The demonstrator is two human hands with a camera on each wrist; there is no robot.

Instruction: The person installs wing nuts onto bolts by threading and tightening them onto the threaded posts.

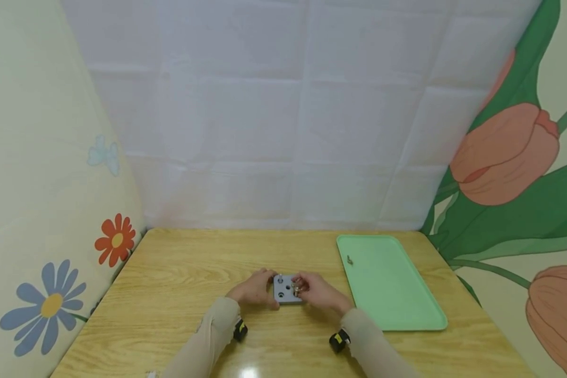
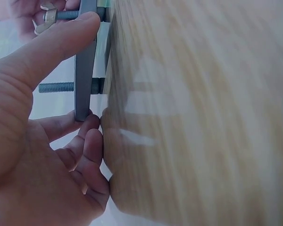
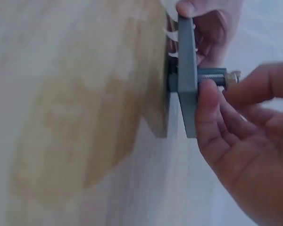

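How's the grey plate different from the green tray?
The plate is grey and small; the tray is green and much bigger. Bolts poke through the plate, while a little brass piece lies on the tray. The left hand holds the plate, but no hand holds the tray. Both are flat.

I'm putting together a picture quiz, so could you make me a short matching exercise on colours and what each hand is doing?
1. Plate
2. Tray
3. Left hand
4. Right hand

A. Fingers at a wing nut on a bolt
B. Green
C. Grips the plate's left side
D. Grey

Pairs: 1-D; 2-B; 3-C; 4-A
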